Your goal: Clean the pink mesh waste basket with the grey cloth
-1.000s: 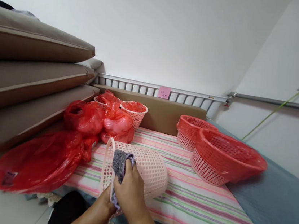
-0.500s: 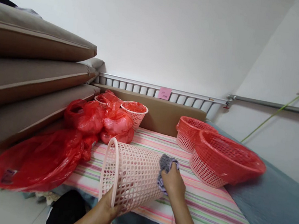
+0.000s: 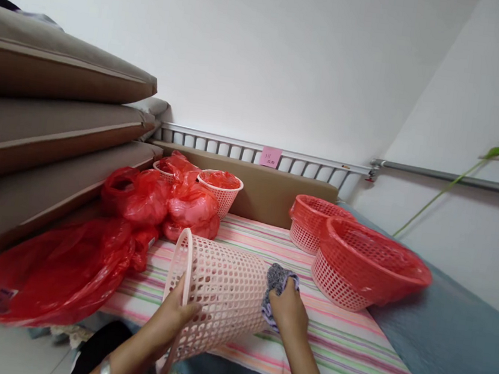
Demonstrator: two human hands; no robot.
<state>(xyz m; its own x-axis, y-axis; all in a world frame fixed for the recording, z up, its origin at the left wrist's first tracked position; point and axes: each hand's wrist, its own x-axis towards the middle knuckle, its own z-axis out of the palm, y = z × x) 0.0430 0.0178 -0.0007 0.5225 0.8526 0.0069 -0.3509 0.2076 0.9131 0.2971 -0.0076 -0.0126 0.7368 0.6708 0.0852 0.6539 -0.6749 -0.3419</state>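
Observation:
A pale pink perforated basket (image 3: 227, 293) lies on its side above the striped cloth (image 3: 330, 348), its open mouth facing left. My left hand (image 3: 172, 317) grips the rim at that mouth, thumb on the outside and the other fingers partly hidden by the rim. At the basket's base, my right hand (image 3: 289, 306) is closed on a grey and purple cloth (image 3: 277, 284), which is pressed against the bottom end.
Red plastic bags (image 3: 139, 195) and two lined pink baskets stand at the back left, beside stacked cushions (image 3: 57, 121). A large red bag (image 3: 57, 269) spreads at front left. Two baskets with red liners (image 3: 363, 255) stand at right. Behind is a radiator (image 3: 236, 147).
My left hand has moved up along the rim, and a bracelet now shows on its wrist. The cloth in my right hand still touches the base. The whole view has shifted slightly.

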